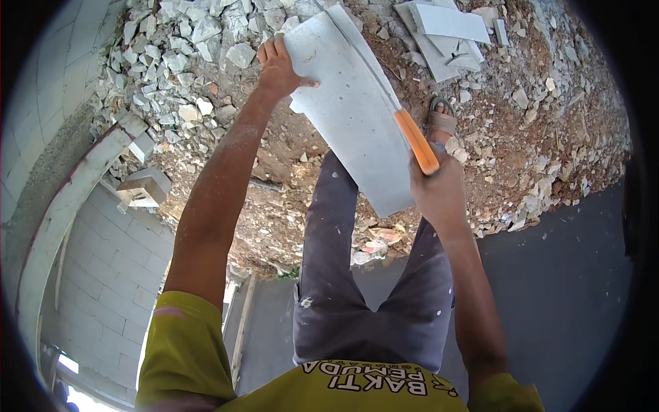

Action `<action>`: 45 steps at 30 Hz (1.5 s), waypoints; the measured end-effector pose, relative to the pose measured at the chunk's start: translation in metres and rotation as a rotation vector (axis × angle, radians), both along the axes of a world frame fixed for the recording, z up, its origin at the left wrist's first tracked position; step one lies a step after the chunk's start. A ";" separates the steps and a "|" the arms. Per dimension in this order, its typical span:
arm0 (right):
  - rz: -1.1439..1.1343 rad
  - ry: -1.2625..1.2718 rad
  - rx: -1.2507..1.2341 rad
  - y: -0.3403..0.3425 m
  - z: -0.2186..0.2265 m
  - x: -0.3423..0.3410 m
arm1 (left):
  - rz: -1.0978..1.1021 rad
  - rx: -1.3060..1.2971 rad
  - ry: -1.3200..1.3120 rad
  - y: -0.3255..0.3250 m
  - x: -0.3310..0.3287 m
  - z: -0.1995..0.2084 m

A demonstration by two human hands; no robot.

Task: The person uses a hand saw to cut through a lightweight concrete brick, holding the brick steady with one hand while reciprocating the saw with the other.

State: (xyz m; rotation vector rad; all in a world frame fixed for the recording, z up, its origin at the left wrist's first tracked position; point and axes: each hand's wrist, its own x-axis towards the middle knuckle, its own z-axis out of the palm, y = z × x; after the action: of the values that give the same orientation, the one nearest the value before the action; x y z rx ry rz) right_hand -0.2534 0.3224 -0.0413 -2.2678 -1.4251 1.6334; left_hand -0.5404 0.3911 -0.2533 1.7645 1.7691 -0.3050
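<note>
A long pale grey slab (343, 103) lies tilted in front of my legs, its near end between my knees. My left hand (278, 72) grips its far left edge, with the thumb stretched over the top face. My right hand (439, 189) is closed round the orange handle (415, 141) of a handsaw. The saw's blade (364, 58) runs away from me along the slab's right side; how deep it sits in the slab I cannot tell.
Broken grey rubble (182, 55) covers the ground at the far left. Offcuts of pale slab (449, 31) lie at the far right, beyond my sandalled foot (441, 120). A block wall (103, 268) stands on the left. Smooth dark grey surface (556, 275) spreads at the near right.
</note>
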 end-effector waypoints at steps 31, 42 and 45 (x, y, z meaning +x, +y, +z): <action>0.039 0.051 -0.009 0.014 -0.030 -0.006 | 0.011 0.018 -0.035 -0.002 0.003 -0.002; -0.017 0.336 -0.036 -0.029 0.073 0.032 | 0.458 0.239 -0.221 -0.002 0.001 -0.012; 0.042 0.359 -0.085 -0.052 0.078 0.035 | 0.584 0.581 -0.102 -0.015 0.020 -0.025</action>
State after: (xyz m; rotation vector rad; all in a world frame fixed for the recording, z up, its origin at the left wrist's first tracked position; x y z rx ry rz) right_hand -0.2183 0.2705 0.0364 -1.8607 -1.3442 2.0197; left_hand -0.5204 0.3761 -0.2781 1.4669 2.3403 0.5816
